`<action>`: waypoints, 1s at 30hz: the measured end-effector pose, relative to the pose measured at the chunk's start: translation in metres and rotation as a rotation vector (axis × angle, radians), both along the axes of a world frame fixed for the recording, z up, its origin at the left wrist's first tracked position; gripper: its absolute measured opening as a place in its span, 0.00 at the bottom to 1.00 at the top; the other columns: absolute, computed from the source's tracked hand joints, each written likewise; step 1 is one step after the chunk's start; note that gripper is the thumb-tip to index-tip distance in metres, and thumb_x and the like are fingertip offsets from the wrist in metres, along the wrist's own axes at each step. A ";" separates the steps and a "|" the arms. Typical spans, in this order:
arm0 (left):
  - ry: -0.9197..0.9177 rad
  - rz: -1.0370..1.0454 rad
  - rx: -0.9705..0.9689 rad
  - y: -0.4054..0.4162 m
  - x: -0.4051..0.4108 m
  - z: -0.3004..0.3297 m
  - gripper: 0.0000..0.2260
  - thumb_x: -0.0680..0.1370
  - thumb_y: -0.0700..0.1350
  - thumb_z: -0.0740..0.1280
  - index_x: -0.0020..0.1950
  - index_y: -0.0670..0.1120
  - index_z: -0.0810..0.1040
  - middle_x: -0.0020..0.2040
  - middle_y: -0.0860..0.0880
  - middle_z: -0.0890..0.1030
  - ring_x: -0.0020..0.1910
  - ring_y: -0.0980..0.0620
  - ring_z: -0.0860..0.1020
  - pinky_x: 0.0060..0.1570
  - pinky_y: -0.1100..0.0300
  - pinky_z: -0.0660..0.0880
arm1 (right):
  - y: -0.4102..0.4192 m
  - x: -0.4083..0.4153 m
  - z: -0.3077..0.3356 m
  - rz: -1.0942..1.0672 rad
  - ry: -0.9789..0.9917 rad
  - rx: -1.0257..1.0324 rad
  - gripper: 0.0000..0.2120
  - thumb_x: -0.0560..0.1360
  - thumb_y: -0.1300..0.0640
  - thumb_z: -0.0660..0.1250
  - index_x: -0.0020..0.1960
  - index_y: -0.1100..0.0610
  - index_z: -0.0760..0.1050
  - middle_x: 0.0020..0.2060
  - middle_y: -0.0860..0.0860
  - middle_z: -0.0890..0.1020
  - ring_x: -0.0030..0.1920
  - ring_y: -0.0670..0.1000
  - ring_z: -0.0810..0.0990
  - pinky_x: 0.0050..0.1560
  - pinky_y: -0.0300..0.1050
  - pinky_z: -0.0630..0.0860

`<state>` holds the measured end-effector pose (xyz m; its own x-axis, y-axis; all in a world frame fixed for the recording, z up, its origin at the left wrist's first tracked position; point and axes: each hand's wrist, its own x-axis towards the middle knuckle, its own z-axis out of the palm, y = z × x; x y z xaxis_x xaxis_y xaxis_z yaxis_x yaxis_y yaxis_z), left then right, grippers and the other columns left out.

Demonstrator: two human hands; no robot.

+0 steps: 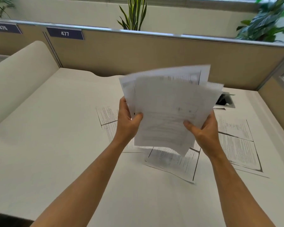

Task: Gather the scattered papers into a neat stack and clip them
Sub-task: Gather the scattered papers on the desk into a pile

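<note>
A recessed cable box is set into the counter near the far right, its lid raised; the inside is dark and what it holds cannot be made out beyond a small pale spot.

Both hands hold a loose bundle of papers up above the counter. The sheets are fanned and uneven, corners sticking out at different angles, their print blurred. The left hand has its grip pinching the bundle's left edge, thumb on the front sheet. The right hand has its grip pinching the lower right side, thumb pressed on the front.

More printed sheets lie flat on the counter below: one behind the left hand, one tilted under the bundle, and overlapping ones to the right.

A partition carries a plate reading 477.
</note>
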<state>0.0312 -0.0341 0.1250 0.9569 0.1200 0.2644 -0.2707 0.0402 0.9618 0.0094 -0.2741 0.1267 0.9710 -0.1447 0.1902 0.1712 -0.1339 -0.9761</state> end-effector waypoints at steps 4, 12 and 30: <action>0.036 -0.048 0.119 -0.008 -0.009 -0.023 0.26 0.72 0.36 0.69 0.64 0.54 0.64 0.59 0.47 0.74 0.57 0.47 0.77 0.47 0.58 0.82 | 0.009 -0.007 -0.021 0.023 0.075 -0.027 0.31 0.68 0.62 0.73 0.67 0.51 0.66 0.57 0.51 0.78 0.57 0.51 0.78 0.50 0.48 0.81; 0.073 0.034 0.171 -0.014 -0.007 -0.040 0.19 0.77 0.36 0.67 0.63 0.50 0.65 0.57 0.47 0.75 0.55 0.47 0.77 0.42 0.68 0.78 | 0.014 -0.009 -0.038 -0.055 0.097 -0.038 0.23 0.72 0.66 0.72 0.64 0.54 0.71 0.55 0.52 0.80 0.56 0.55 0.78 0.54 0.52 0.79; 0.862 0.487 0.864 0.034 -0.003 -0.120 0.43 0.71 0.65 0.69 0.76 0.44 0.55 0.78 0.39 0.51 0.77 0.39 0.48 0.71 0.40 0.53 | -0.016 -0.011 -0.082 -0.320 0.358 0.270 0.19 0.72 0.68 0.71 0.60 0.53 0.76 0.52 0.48 0.83 0.53 0.50 0.81 0.54 0.50 0.78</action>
<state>0.0278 -0.0001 0.0055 0.7629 0.6000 -0.2406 0.6276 -0.5980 0.4985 -0.0015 -0.2899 0.0447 0.8677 -0.4413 -0.2288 -0.1862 0.1383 -0.9727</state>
